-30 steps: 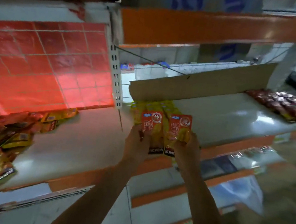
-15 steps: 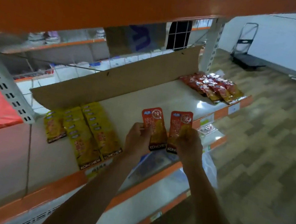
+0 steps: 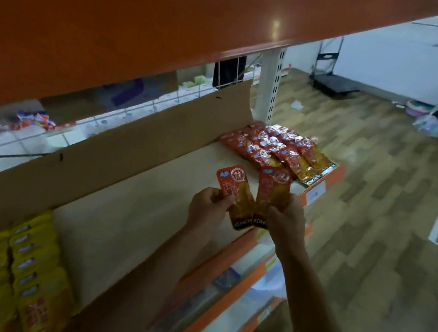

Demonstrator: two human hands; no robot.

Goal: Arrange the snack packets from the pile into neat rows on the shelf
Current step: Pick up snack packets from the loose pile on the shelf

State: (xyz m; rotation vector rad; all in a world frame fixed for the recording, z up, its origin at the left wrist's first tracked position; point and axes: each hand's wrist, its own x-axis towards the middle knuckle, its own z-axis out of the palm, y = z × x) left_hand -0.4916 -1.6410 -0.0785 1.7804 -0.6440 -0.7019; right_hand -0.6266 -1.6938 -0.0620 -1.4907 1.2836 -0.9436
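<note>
My left hand [image 3: 208, 209] grips one red and yellow snack packet [image 3: 232, 192] and my right hand [image 3: 285, 222] grips a second one [image 3: 273, 192]. Both packets stand upright side by side above the front edge of the pale shelf board [image 3: 151, 204]. Rows of matching red packets [image 3: 278, 151] lie at the shelf's far right end, just beyond my hands. Rows of yellow packets [image 3: 11, 272] lie at the near left end.
A cardboard strip [image 3: 131, 148] stands along the back of the shelf. An orange beam [image 3: 176, 18] of the upper shelf hangs overhead, and a white upright post [image 3: 269, 83] stands behind the red rows. Lower orange-edged shelves [image 3: 223, 292] lie below. Wooden floor with a trolley [image 3: 334, 83] is on the right.
My view and both hands have shifted right along the shelf, away from the pile and the yellow rows, toward the red rows. Both packets stay gripped.
</note>
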